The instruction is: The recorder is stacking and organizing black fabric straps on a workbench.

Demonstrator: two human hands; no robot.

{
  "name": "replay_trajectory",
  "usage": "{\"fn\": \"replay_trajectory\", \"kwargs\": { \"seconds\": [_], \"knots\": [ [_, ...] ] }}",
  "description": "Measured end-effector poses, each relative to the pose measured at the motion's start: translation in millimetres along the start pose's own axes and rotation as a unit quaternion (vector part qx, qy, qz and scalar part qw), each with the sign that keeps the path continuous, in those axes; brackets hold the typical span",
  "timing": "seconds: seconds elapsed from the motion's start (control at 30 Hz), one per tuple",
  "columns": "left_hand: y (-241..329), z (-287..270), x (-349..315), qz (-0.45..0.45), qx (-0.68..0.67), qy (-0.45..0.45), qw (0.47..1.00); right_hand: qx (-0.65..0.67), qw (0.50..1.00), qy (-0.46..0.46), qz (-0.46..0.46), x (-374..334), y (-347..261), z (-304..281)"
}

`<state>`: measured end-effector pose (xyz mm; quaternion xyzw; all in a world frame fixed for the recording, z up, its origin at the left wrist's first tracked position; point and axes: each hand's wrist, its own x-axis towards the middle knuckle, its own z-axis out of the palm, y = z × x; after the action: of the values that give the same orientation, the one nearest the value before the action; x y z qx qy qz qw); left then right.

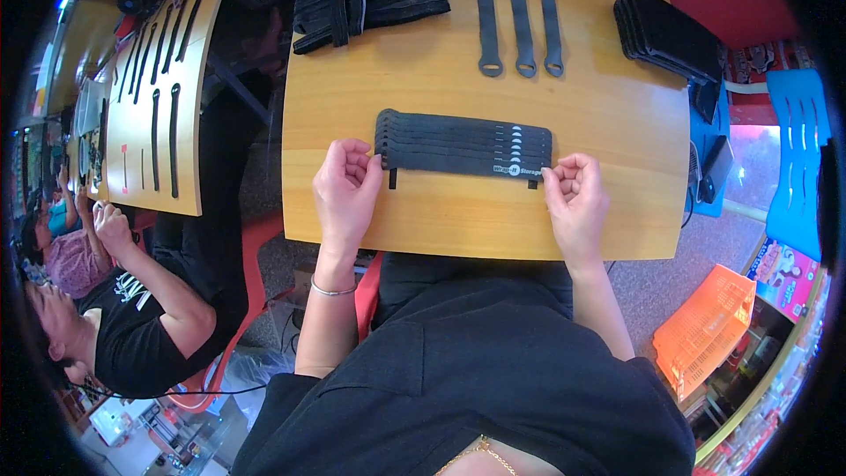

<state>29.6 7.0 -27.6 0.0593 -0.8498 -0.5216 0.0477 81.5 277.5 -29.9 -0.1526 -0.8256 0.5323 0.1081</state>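
A row of dark grey hook-and-loop straps [449, 143] lies crosswise on the wooden table [441, 220], each overlapping the one behind it, with white print near the right end. My left hand [345, 189] is closed in a pinch at the left end of the nearest strap. At the opposite end, my right hand [577, 198] pinches that strap's tip between thumb and forefinger. Two short black marks [392, 180] show on the table at the row's near edge. Farther back lie three separate grey straps [520, 18], side by side, their slotted ends toward me.
Bundled black straps [374, 0] are heaped at the far left of the table; a black strap stack [670, 40] sits at its right edge. An orange basket [705, 330] and a blue chair [793, 159] stand to the right. Another person works at the left table [189, 163].
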Motion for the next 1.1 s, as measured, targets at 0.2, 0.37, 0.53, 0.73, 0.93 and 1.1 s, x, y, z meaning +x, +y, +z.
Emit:
{"fn": "replay_trajectory", "kwargs": {
  "seconds": [0.2, 0.37, 0.53, 0.73, 0.93, 1.1],
  "knots": [
    [1.3, -0.8, -0.3, -0.004, -0.003, -0.002, 1.000, -0.004, 1.000, -0.001, 0.012, 0.4, 2.1, 0.2],
    [1.2, -1.0, -1.0, -0.006, -0.006, 0.001, 1.000, 0.002, 1.000, -0.002, 0.009, 0.1, 0.7, 1.8],
    [-0.2, -1.4, -0.9, 0.000, 0.001, -0.018, 1.000, -0.001, 1.000, 0.000, 0.011, 0.2, 3.3, 0.7],
    [1.4, -1.7, -1.4, -0.006, 0.004, -0.017, 1.000, -0.005, 1.000, 0.003, 0.007, 0.2, 3.3, 1.5],
    [-1.9, -1.1, -2.0, -0.002, -0.001, -0.012, 1.000, 0.001, 1.000, 0.002, 0.000, 0.3, 3.7, 1.1],
    [-2.1, 0.1, -3.5, 0.003, -0.013, -0.002, 1.000, -0.005, 1.000, 0.005, 0.001, 0.3, 1.5, 1.3]
  ]
}}
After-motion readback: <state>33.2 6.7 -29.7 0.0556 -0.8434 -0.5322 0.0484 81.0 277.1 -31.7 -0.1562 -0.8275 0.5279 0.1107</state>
